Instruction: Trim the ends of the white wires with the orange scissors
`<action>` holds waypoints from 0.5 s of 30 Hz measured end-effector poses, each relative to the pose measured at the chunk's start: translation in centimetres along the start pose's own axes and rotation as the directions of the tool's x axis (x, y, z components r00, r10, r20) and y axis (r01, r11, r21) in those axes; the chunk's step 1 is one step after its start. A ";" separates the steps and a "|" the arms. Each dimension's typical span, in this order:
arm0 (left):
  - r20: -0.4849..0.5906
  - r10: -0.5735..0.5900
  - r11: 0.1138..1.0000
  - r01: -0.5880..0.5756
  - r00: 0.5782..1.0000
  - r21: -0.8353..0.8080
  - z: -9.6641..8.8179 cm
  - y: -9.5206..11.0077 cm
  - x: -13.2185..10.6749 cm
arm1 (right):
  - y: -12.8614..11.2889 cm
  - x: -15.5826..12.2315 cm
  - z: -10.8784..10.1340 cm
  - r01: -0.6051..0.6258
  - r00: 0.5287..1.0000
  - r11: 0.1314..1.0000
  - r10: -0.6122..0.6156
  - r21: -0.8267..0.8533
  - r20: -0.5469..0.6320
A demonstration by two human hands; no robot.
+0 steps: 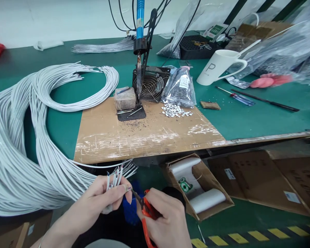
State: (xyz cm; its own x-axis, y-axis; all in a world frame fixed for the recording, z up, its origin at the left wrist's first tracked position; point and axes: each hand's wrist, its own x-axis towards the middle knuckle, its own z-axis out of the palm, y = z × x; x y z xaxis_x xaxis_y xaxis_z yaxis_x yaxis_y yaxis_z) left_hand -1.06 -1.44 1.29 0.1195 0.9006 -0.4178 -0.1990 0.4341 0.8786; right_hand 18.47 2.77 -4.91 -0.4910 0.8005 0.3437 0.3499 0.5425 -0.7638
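Several white cables point(115, 178) stick up from my left hand point(107, 194), which is closed around them below the bench edge. Thumb and forefinger pinch one cable end, where small coloured wires show. In my right hand point(167, 217) is a pair of scissors point(147, 210) with red-orange handles. Their dark blades point left and meet the pinched cable end; whether they are fully closed on it is hard to see. A large bundle of white cables point(49, 165) hangs over the bench edge to the left of my hands.
A cardboard sheet point(144, 137) covers the front of the green bench point(274, 117). On it stand a soldering iron point(139, 62) in a holder, a small fan point(152, 84) and loose white pieces point(174, 110). An open box point(196, 186) sits below, right. A mug point(214, 67) leans at the back.
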 end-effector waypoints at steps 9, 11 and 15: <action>0.031 -0.034 0.999 0.035 0.999 -0.030 -0.3 0.2 0.0 | -0.3 0.6 0.0 0.043 0.998 0.998 -0.045 -0.052 -0.032; 0.031 -0.037 0.998 0.038 0.999 -0.040 -0.2 0.2 0.0 | -0.6 0.8 0.1 0.068 0.994 0.993 -0.075 -0.096 -0.077; -0.016 -0.012 0.999 0.011 1.000 -0.036 0.1 0.1 0.3 | -1.1 0.3 1.5 0.011 0.976 0.991 -0.040 -0.133 -0.214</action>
State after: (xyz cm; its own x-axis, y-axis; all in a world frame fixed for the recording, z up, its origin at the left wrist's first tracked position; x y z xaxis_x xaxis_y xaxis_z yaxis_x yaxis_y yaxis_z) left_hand -0.92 -1.15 1.26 0.1065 0.8956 -0.4320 -0.2330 0.4448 0.8648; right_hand 16.78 2.04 -4.82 -0.3223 0.8143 0.4827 0.4471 0.5804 -0.6806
